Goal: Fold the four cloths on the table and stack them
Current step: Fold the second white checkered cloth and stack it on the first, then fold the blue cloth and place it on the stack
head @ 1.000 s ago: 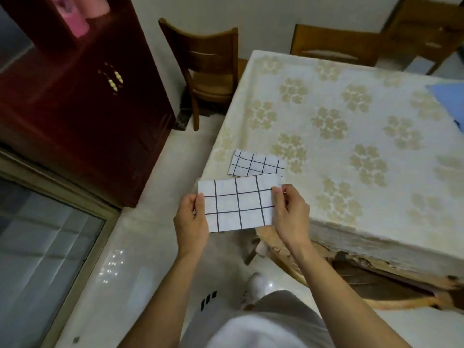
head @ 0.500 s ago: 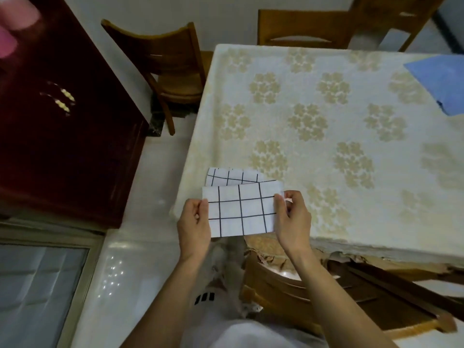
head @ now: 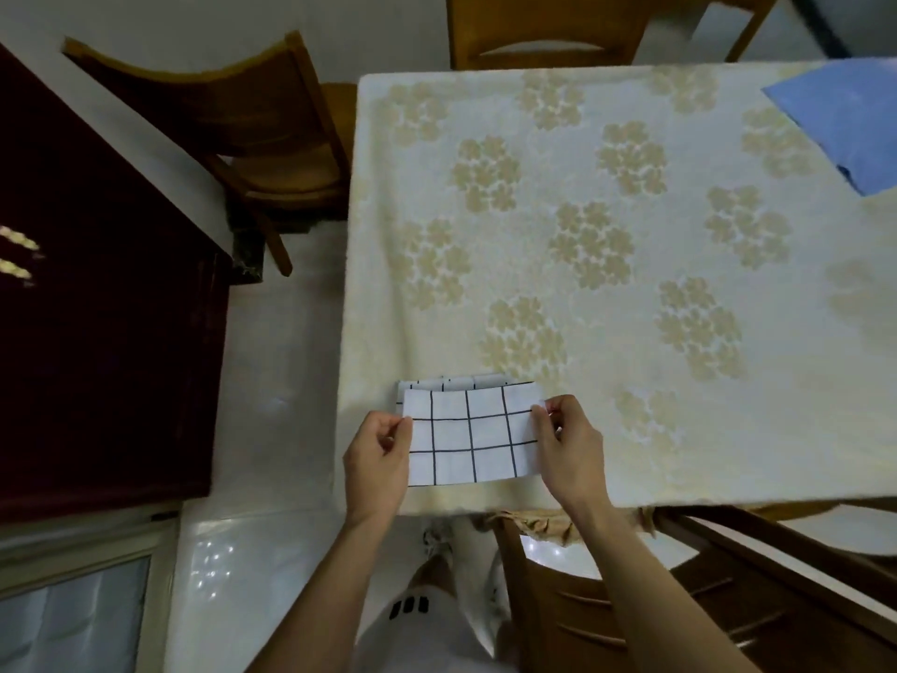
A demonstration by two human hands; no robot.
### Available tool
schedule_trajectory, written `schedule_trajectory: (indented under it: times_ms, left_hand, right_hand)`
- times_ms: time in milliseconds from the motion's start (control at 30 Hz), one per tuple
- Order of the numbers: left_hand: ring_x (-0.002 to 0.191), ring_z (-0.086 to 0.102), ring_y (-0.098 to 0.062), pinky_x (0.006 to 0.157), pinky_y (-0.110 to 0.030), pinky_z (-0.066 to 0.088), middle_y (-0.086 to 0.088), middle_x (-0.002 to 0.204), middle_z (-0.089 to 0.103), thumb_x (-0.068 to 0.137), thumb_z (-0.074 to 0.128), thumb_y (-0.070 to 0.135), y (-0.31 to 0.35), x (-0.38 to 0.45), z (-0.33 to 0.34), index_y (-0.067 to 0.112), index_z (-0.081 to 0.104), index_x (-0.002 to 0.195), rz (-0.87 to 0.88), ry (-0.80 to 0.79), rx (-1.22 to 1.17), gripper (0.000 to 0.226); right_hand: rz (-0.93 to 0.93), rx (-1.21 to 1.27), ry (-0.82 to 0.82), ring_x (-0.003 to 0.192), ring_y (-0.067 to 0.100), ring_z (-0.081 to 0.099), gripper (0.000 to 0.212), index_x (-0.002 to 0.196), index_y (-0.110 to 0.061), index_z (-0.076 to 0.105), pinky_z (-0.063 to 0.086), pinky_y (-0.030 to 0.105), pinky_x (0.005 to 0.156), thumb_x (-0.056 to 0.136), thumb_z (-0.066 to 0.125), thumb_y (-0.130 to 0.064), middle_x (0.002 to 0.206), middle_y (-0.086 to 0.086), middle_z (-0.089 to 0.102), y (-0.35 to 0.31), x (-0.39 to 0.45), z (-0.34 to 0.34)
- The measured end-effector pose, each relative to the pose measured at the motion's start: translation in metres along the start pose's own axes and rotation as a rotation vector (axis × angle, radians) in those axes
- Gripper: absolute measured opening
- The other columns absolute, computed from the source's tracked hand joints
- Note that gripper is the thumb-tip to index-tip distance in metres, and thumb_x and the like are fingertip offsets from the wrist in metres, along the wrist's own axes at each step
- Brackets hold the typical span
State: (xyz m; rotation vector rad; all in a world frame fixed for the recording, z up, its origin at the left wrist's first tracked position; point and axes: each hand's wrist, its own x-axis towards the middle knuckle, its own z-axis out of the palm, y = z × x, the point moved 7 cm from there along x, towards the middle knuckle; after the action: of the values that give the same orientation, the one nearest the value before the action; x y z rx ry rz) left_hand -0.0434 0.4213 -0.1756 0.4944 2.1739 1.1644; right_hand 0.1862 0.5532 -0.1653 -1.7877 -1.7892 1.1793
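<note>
A folded white cloth with a black grid (head: 473, 432) hangs just above the table's near left corner, held by both short edges. My left hand (head: 378, 459) pinches its left edge and my right hand (head: 570, 446) pinches its right edge. Beneath it lies a second folded grid cloth (head: 446, 382), of which only the far strip shows. A blue cloth (head: 844, 121) lies flat at the far right of the table, partly cut off by the frame.
The table wears a cream cloth with gold flower prints (head: 606, 235). Wooden chairs stand at the far left (head: 272, 153), the far side (head: 543, 31) and under the near edge (head: 679, 599). A dark red cabinet (head: 97, 332) stands to the left.
Both hands have carried the held grid cloth forward from off the table's edge to over the folded grid cloth lying at the corner. The view has swung toward the table.
</note>
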Motion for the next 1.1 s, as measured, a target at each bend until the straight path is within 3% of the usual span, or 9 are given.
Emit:
schedule_trajectory:
  times_ms: [233, 433, 633, 900, 1100]
  left_hand:
    - [0.062, 0.051, -0.013, 0.061, -0.028, 0.042, 0.003, 0.068, 0.059, 0.090, 0.068, 0.021, -0.010, 0.046, 0.001, 0.022, 0.057, 0.071, -0.016, -0.041, 0.167, 0.023]
    - [0.072, 0.060, -0.021, 0.068, -0.034, 0.049, -0.001, 0.077, 0.066, 0.089, 0.069, 0.023, -0.021, 0.067, 0.008, 0.019, 0.062, 0.076, 0.013, -0.077, 0.326, 0.016]
    - [0.067, 0.058, -0.015, 0.072, -0.039, 0.052, 0.010, 0.070, 0.061, 0.089, 0.068, 0.029, -0.019, 0.072, 0.011, 0.026, 0.057, 0.070, 0.005, -0.058, 0.471, 0.023]
    - [0.069, 0.057, -0.013, 0.074, -0.044, 0.053, 0.011, 0.073, 0.059, 0.087, 0.071, 0.030, -0.019, 0.070, 0.007, 0.024, 0.057, 0.078, 0.001, -0.040, 0.441, 0.017]
    - [0.088, 0.057, -0.023, 0.077, -0.038, 0.049, 0.002, 0.093, 0.056, 0.090, 0.066, 0.033, 0.013, 0.069, 0.001, 0.020, 0.056, 0.089, 0.145, -0.024, 0.428, 0.017]
  right_hand:
    - [0.040, -0.087, -0.012, 0.078, 0.020, 0.059, 0.016, 0.100, -0.014, 0.060, 0.039, 0.031, 0.066, 0.101, 0.053, -0.028, 0.084, -0.002, 0.064, 0.006, 0.025, 0.026]
    - [0.098, -0.174, -0.005, 0.083, 0.021, 0.062, 0.022, 0.101, -0.012, 0.066, 0.049, 0.033, 0.073, 0.099, 0.055, -0.031, 0.092, 0.002, 0.067, 0.020, 0.039, 0.043]
    - [0.173, -0.211, -0.001, 0.083, 0.021, 0.061, 0.023, 0.101, -0.012, 0.068, 0.047, 0.031, 0.072, 0.098, 0.058, -0.032, 0.094, 0.004, 0.068, 0.028, 0.048, 0.047]
    - [0.176, -0.207, 0.021, 0.079, 0.016, 0.060, 0.014, 0.099, -0.015, 0.064, 0.045, 0.029, 0.066, 0.095, 0.061, -0.029, 0.091, 0.001, 0.066, 0.023, 0.047, 0.045]
    - [0.103, -0.231, 0.066, 0.083, 0.017, 0.054, 0.021, 0.111, -0.013, 0.062, 0.041, 0.028, 0.070, 0.095, 0.058, -0.026, 0.106, 0.004, 0.057, 0.007, 0.047, 0.024]
